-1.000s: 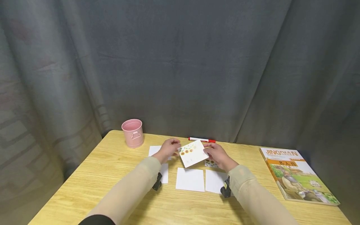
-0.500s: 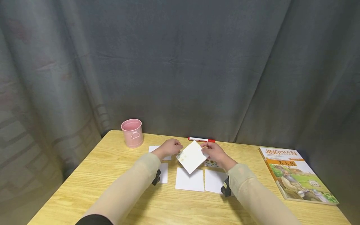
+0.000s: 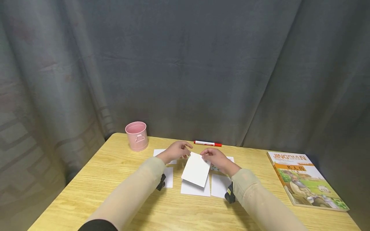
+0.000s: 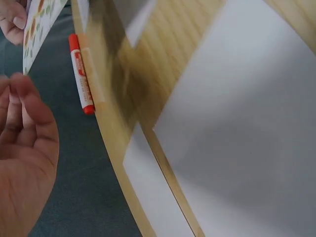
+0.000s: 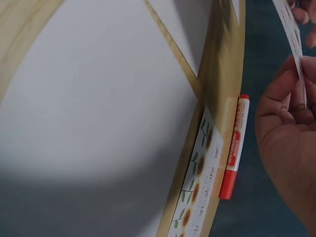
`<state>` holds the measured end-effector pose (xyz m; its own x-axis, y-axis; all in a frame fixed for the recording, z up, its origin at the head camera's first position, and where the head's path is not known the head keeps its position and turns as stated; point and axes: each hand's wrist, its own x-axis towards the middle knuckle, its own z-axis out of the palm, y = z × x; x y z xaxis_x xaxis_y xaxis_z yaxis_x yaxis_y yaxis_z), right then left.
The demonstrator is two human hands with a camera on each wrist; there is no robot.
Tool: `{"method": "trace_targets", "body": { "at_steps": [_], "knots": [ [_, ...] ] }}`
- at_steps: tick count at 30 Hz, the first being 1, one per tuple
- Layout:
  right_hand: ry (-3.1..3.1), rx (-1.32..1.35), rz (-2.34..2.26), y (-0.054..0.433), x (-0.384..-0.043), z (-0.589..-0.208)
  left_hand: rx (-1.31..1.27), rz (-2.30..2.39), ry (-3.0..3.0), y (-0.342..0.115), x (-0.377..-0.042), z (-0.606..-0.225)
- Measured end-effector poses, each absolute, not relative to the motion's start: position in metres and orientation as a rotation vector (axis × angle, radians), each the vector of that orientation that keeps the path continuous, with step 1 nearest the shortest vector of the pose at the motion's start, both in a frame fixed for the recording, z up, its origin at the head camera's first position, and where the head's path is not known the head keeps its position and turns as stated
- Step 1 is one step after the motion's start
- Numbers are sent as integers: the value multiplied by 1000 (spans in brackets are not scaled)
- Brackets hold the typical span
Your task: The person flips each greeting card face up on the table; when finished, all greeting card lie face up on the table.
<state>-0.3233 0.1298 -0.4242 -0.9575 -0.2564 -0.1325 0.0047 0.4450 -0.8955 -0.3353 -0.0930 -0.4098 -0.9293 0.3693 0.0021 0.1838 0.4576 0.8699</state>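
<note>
A card (image 3: 196,170) hangs tilted above the table, its plain white side facing the head view. Sunflower print shows on its other side in the left wrist view. My right hand (image 3: 218,159) pinches its upper right corner between thumb and fingers. Near the upper left corner is my left hand (image 3: 175,151), fingers loosely bent; in the left wrist view its fingertips (image 4: 22,81) lie just by the card's corner, without visibly gripping it. Beneath lie several white cards, among them one in the middle (image 3: 195,190) and one at right (image 3: 220,186).
A sunflower-printed card (image 5: 195,185) lies partly under my right hand in the head view. Behind the cards lies a red-and-white marker (image 3: 207,143). A pink bucket (image 3: 137,138) stands at the back left, and a book (image 3: 307,183) lies at right. A grey curtain (image 3: 185,70) hangs behind the table.
The held card has turned from its sunflower side to its plain side and rotated, its lower edge swinging toward me. The right hand has shifted slightly left; the left hand, slightly right.
</note>
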Motion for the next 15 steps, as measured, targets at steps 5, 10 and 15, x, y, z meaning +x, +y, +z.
{"method": "trace_targets", "body": {
  "at_steps": [5, 10, 15],
  "knots": [
    [2456, -232, -1509, 129, -323, -423, 510, 1398, 2551, -91, -335, -411],
    [2448, -232, -1522, 126, -323, -422, 504, 1374, 2527, -89, -335, -411],
    [2335, -134, -1676, 127, -323, -425, 346, 1634, 2465, -94, -337, -412]
  ]
}}
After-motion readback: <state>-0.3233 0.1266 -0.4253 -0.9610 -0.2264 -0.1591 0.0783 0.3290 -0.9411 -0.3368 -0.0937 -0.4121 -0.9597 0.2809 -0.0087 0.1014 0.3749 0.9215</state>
